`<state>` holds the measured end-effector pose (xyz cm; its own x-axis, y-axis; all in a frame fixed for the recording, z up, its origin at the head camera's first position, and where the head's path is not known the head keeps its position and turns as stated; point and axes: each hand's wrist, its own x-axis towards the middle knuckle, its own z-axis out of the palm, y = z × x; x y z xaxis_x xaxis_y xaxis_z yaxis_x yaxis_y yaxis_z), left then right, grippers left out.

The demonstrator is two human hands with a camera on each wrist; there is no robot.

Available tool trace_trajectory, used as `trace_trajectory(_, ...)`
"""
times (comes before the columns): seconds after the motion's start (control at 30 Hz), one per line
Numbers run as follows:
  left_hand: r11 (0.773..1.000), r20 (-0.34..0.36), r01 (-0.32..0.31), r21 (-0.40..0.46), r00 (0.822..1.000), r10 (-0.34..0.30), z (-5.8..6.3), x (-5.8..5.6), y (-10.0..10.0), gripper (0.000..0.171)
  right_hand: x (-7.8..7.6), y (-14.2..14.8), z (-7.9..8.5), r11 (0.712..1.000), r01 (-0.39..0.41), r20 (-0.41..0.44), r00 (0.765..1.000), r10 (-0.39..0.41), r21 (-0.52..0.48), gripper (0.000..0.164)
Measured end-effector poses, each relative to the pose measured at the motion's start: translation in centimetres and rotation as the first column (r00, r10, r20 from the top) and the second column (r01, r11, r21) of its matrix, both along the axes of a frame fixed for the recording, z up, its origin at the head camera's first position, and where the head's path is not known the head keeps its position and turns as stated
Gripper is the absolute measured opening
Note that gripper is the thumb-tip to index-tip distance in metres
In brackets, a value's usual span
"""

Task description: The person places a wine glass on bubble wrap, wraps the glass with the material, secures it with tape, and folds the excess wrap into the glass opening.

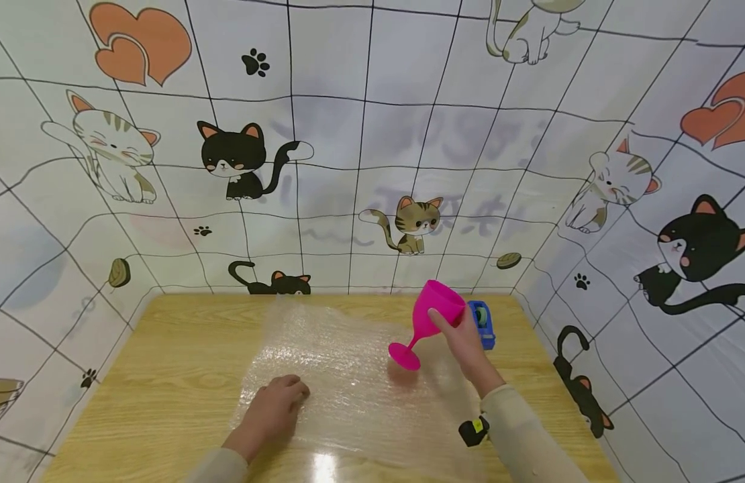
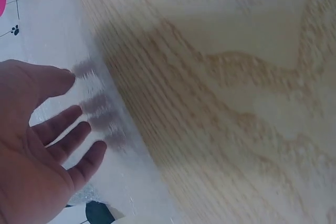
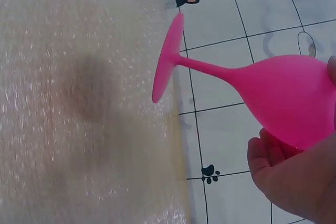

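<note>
My right hand (image 1: pixel 460 335) grips a bright pink wine glass (image 1: pixel 425 315) by its bowl, thumb on the near side. The glass tilts, its rim up to the right and its round foot down to the left, above a clear sheet of bubble wrap (image 1: pixel 348 362). In the right wrist view the foot of the wine glass (image 3: pixel 169 59) is apart from the sheet, whose surface carries a shadow. Over the left part of the bubble wrap is my left hand (image 1: pixel 276 406). Its fingers are loosely bent with nothing between them, as the left wrist view shows.
A blue tape dispenser (image 1: pixel 482 325) stands at the back right of the wooden table (image 1: pixel 161 362), just behind my right hand. Cat-printed tiled cloth walls (image 1: pixel 330 147) enclose the table at the back and both sides.
</note>
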<state>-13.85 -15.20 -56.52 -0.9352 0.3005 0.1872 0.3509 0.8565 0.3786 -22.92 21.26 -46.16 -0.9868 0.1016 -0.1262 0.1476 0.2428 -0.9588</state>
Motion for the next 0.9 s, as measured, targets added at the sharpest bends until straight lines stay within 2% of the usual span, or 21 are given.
trace_trajectory(0.13,0.999,-0.030,0.031,0.022,0.999,-0.030,0.0,0.0,0.4,0.016,0.1,-0.5,-0.4,0.999,-0.040,0.012,0.999,0.040,0.014,0.084)
trace_trajectory(0.33,0.992,0.005,0.101,0.076,0.995,-0.101,0.0,-0.3,0.8,0.017,0.2,-1.1,-1.2,0.997,-0.070,0.033,0.997,0.069,0.026,0.086)
trace_trajectory(0.4,0.992,0.004,0.105,0.077,0.994,-0.106,0.2,-0.4,0.6,0.018,0.3,-1.4,-1.4,0.996,-0.084,0.039,0.996,0.083,0.027,0.085)
trace_trajectory(0.5,0.996,-0.002,0.060,0.063,0.998,-0.060,0.6,-0.6,-0.2,0.019,0.5,-1.8,-1.7,0.993,-0.111,0.052,0.993,0.109,0.041,0.084)
trace_trajectory(0.63,0.999,0.015,-0.043,-0.029,0.999,0.044,1.1,-0.7,-1.7,0.024,0.8,-2.2,-2.2,0.990,-0.129,0.073,0.990,0.124,0.060,0.084)
trace_trajectory(0.67,0.997,0.024,-0.055,-0.053,0.998,0.056,1.2,-0.7,-2.1,0.020,0.9,-2.3,-2.3,0.990,-0.128,0.077,0.989,0.124,0.061,0.084)
trace_trajectory(0.73,0.995,0.052,-0.058,-0.085,0.997,0.062,1.4,-0.7,-2.7,0.010,1.0,-2.6,-2.4,0.990,-0.128,0.076,0.989,0.123,0.060,0.084)
trace_trajectory(0.87,0.998,0.123,-0.025,-0.062,0.992,0.032,1.4,-0.4,-3.3,0.019,1.1,-3.1,-2.6,0.987,-0.147,0.096,0.985,0.140,0.069,0.084)
trace_trajectory(0.9,0.998,0.137,-0.023,-0.053,0.990,0.030,1.3,-0.2,-3.4,0.027,1.1,-3.3,-2.6,0.985,-0.157,0.105,0.983,0.149,0.073,0.084)
